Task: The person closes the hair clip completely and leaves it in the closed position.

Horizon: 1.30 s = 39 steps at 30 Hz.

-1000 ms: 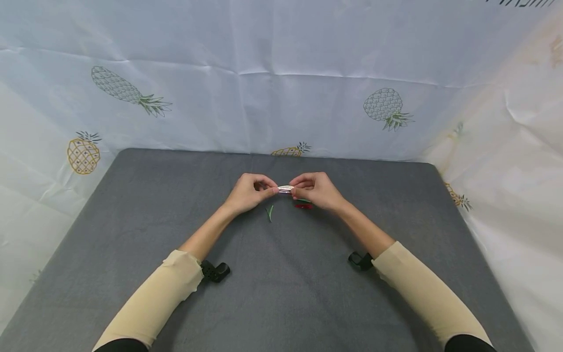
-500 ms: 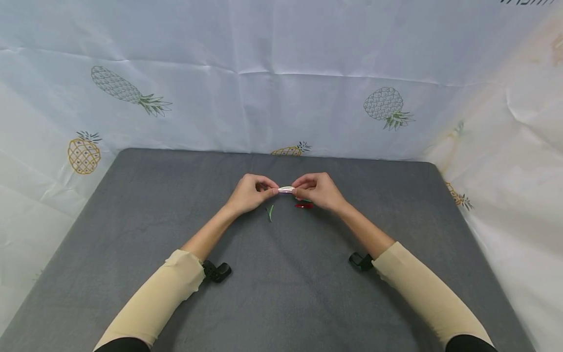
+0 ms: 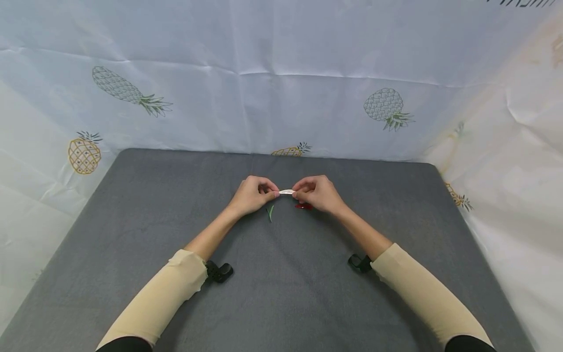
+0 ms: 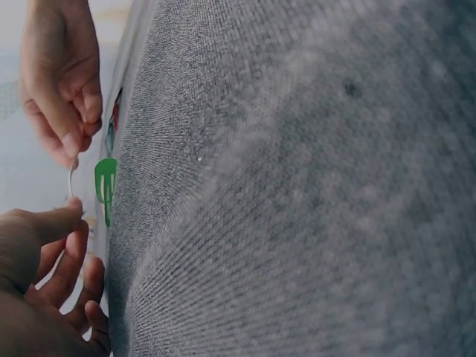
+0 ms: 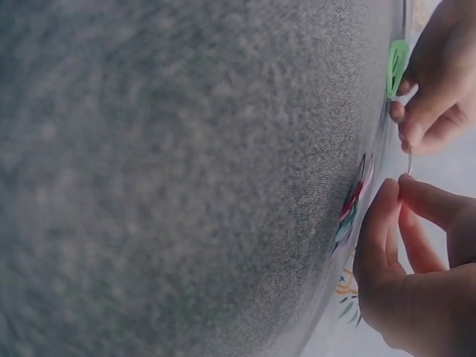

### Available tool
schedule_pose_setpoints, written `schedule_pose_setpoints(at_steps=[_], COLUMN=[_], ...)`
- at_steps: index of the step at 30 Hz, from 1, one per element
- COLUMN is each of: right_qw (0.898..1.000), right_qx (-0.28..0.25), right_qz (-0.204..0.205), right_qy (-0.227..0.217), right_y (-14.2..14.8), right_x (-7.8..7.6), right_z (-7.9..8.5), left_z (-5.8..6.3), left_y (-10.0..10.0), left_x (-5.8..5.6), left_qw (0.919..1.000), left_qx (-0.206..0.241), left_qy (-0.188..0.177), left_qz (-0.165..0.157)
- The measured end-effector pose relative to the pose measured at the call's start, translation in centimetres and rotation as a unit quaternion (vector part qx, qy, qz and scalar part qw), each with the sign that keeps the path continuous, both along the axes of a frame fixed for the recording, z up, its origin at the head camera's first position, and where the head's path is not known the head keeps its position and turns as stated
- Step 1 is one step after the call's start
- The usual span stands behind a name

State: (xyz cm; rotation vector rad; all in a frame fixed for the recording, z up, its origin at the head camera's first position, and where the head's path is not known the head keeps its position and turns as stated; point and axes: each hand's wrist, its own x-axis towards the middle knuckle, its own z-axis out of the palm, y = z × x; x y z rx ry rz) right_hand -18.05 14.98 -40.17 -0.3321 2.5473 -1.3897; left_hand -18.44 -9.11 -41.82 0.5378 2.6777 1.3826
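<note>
Between my hands, over the far middle of the table, is a small white snap hair clip (image 3: 287,192). My left hand (image 3: 253,195) pinches one end between thumb and fingers. The other end is in the thumb-and-finger pinch of my right hand (image 3: 318,192). Seen edge-on in the left wrist view, the clip (image 4: 71,181) is a thin, slightly bowed strip. Below the left hand lies a green snap hair clip (image 3: 270,213), standing open in a narrow V. A red hair clip (image 3: 303,206) rests just under the right hand, with a greenish clip (image 5: 345,225) beside it in the right wrist view.
The table (image 3: 281,288) is covered in grey cloth, its far edge against a pale curtain (image 3: 264,107) printed with pineapples. Black wrist cameras (image 3: 220,272) sit on both forearms, just below the beige sleeves (image 3: 162,298).
Both hands have come slightly toward the person, with the white clip between them. The clip's pinkish lower edge no longer shows. The green and red clips on the table have stayed in place.
</note>
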Motion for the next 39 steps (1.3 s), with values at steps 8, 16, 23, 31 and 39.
schedule_pose_setpoints(at_steps=[8,16,23,31,39], right_qw=[1.0,0.999,0.998,0.998,0.998], right_qx=[0.03,0.043,0.056,0.061,0.062], right_qz=[-0.002,0.006,0.006,0.009,0.006], right_qy=[0.006,0.021,0.026,0.03,0.027], right_y=[-0.05,-0.12,-0.28,-0.27,-0.33], right_x=[-0.13,-0.28,-0.3,-0.49,-0.43], right_z=[-0.22,-0.36,-0.29,-0.54,-0.55], left_z=[-0.02,0.14,-0.08,-0.03,0.1], left_y=[0.34,0.44,0.47,0.55,0.59], left_x=[-0.14,-0.13,-0.24,-0.21,-0.09], left_qw=[0.9998,0.9995,0.9993,0.9988,0.9988], left_qx=[-0.016,-0.026,-0.031,-0.039,-0.039], left_qy=[-0.012,-0.016,-0.019,-0.027,-0.026], left_qz=[0.0,0.002,0.004,0.015,0.015])
